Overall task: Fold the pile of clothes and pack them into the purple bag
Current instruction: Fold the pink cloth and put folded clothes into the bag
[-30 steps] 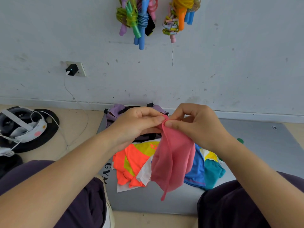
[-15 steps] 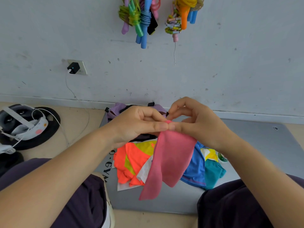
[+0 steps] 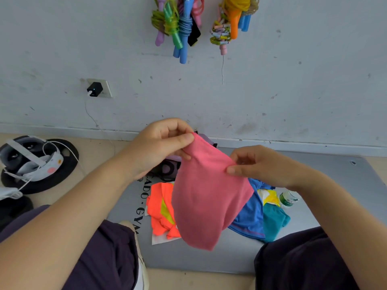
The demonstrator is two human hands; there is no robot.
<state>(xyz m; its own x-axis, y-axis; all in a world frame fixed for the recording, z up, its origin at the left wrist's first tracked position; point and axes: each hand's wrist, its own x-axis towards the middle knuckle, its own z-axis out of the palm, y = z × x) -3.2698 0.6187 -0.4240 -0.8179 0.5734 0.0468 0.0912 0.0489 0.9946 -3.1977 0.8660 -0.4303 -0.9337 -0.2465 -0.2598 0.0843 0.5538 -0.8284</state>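
Upper frame: skipping ropes [image 3: 178, 28] hang in bunches on the wall. Left of centre, a black charger [image 3: 94, 90] sits in the wall socket. Far left on the floor, a white headset [image 3: 31, 160]. At right, a green-labelled bottle [image 3: 290, 198] lies on my grey mat [image 3: 314, 206].

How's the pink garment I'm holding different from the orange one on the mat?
The pink garment hangs in the air, pinched by the left hand and right hand; the orange garment lies crumpled on the grey mat, untouched. The pink garment is one plain colour; the orange garment has yellow patches. Neither is folded yet.
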